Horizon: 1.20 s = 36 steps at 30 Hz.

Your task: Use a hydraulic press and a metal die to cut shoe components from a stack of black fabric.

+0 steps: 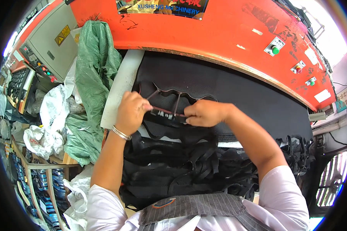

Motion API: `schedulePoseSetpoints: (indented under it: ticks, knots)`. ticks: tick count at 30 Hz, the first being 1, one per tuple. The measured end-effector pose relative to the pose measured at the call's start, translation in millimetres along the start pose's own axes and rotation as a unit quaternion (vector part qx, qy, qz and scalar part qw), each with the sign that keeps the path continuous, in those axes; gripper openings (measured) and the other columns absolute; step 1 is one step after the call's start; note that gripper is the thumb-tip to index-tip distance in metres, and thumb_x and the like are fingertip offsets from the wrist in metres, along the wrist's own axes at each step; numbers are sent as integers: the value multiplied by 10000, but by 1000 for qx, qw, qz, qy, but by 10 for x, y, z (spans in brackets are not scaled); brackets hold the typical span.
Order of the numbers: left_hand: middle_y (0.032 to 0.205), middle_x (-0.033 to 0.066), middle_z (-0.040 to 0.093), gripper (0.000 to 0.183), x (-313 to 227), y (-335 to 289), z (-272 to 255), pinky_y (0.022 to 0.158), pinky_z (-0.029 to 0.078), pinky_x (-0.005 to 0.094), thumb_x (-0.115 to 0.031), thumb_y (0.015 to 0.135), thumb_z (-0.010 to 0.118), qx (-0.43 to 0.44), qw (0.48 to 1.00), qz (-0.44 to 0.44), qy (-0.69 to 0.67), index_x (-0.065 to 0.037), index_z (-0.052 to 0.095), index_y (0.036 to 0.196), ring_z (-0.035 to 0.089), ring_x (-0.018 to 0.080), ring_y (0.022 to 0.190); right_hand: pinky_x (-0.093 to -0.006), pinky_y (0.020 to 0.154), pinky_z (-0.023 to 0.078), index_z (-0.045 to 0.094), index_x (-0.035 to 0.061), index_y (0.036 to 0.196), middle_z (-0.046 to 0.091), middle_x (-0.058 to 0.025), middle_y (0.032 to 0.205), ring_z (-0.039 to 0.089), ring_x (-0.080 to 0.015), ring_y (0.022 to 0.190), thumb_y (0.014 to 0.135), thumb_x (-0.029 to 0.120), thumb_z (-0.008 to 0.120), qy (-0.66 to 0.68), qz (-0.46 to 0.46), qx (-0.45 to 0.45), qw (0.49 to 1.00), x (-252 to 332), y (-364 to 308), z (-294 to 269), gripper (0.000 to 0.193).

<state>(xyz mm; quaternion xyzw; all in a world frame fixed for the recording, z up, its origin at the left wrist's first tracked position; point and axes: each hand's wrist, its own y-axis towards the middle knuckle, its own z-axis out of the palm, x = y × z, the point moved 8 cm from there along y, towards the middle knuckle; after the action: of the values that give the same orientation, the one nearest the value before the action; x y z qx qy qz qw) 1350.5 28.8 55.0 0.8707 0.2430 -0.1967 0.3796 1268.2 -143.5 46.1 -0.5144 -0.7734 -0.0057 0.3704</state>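
Observation:
Both my hands grip the near edge of a thin-walled metal cutting die [166, 112], its outline wavy with cross strips inside. My left hand [132, 111], a bangle on its wrist, is closed on the die's left end. On the right end my right hand [205, 112] is closed, fingers curled round the edge. The die lies on or just over a black textured sheet [235, 90]; I cannot tell whether it touches all along. Black cut strips and scraps [173, 165] are heaped between the sheet and my body.
A red-orange machine beam [235, 34] spans the far side, with green and red push buttons [275, 49] at right. A pale board edge [121, 92] shows left of the sheet. Green sacking [94, 65], white bags [52, 119] and a grey electrical cabinet [52, 42] stand left.

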Motion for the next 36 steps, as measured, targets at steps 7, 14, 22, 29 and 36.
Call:
schedulePoseSetpoints:
  ticks: [7,14,22,29,36]
  knots:
    - [1085,160,580,484,189,209,185,946,450,409,-290,792,728,-212,933,-138,-255,-30,584,1174,529,351,1038,-325,704,490,621,2,1080,688,-74,775,653,-175,812,920,338,591,178,132,14,975,-17,-4,-364,373]
    - [1168,158,600,352,160,-38,560,960,434,426,-193,866,633,18,995,-34,87,-4,621,1163,541,352,1105,-392,714,499,637,34,1006,676,-138,793,660,-296,798,903,343,591,-72,90,-68,991,-83,74,-727,329]
    - [1098,169,670,225,367,27,447,941,470,379,-151,857,635,33,993,-109,-14,0,701,1010,614,320,1040,-454,780,472,636,33,944,635,-171,858,609,-367,869,898,306,591,-226,72,-139,962,-534,378,-468,280]
    - [941,146,693,215,595,180,368,772,521,356,-182,823,688,0,983,-179,-29,-18,709,960,667,284,852,-419,987,390,661,90,1020,597,-61,1153,516,-275,1142,759,280,734,-297,4,-288,910,-598,264,-469,331]
    - [843,117,639,250,1067,418,470,724,501,347,-229,761,754,-22,985,-159,63,-27,729,905,630,280,766,-492,1057,331,587,76,1145,427,-220,1349,413,-433,1251,652,335,837,-79,189,-434,877,-1174,-467,-434,610]
